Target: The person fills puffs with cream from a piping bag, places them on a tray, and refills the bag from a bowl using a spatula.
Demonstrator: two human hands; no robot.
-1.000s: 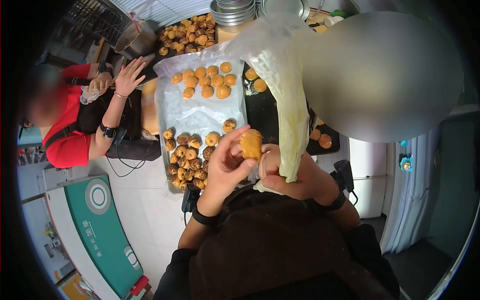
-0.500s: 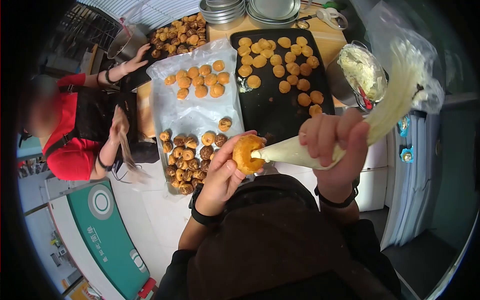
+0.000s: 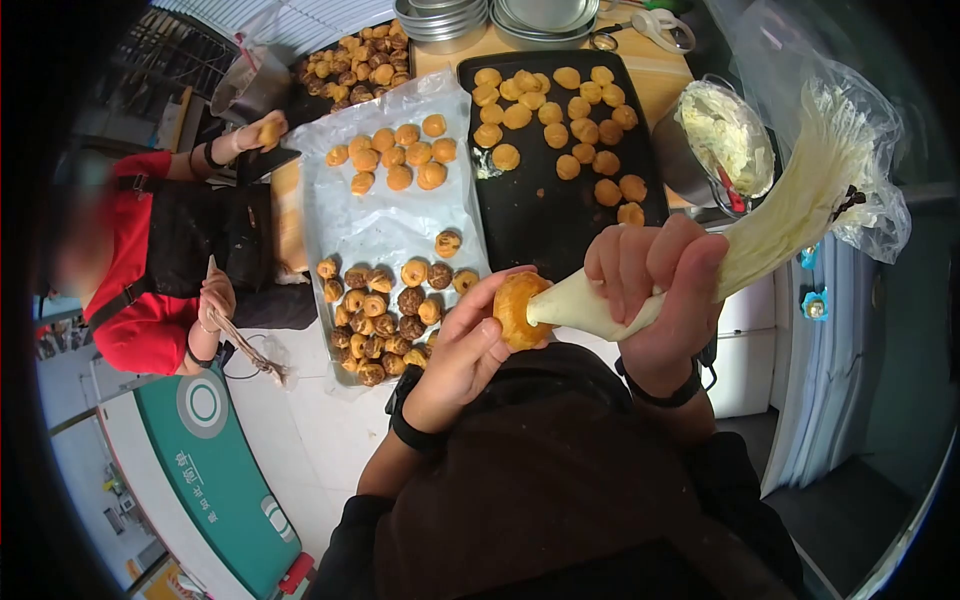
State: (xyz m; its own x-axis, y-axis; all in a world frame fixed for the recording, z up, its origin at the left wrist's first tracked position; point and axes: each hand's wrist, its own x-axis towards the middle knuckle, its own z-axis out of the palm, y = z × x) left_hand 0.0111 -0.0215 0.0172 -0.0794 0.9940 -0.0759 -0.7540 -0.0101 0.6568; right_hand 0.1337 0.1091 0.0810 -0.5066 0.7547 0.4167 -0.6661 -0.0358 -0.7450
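Note:
Between the fingers and thumb of my left hand (image 3: 467,350) is a golden cream puff (image 3: 521,310), its opening turned to the right. My right hand (image 3: 660,290) is wrapped round a clear piping bag (image 3: 775,250) full of pale cream. The bag's tip meets the puff's opening, so how deep it goes in is hidden. Left of my left hand, a paper-lined tray (image 3: 345,225) bears plain puffs at the back and brown-topped ones at the front. Beyond my hands, a black baking tray (image 3: 540,225) carries more plain puffs.
A metal pot of cream (image 3: 722,140) with a red-handled tool stands at the right. Stacked round pans (image 3: 445,25) are at the back. On the left, a co-worker in red (image 3: 140,250) holds a puff and a piping bag near another tray of puffs (image 3: 355,65).
My left hand and the puff have shifted slightly right, closer to my right hand. The co-worker's far hand now has a puff in it, and their piping bag hand has lowered.

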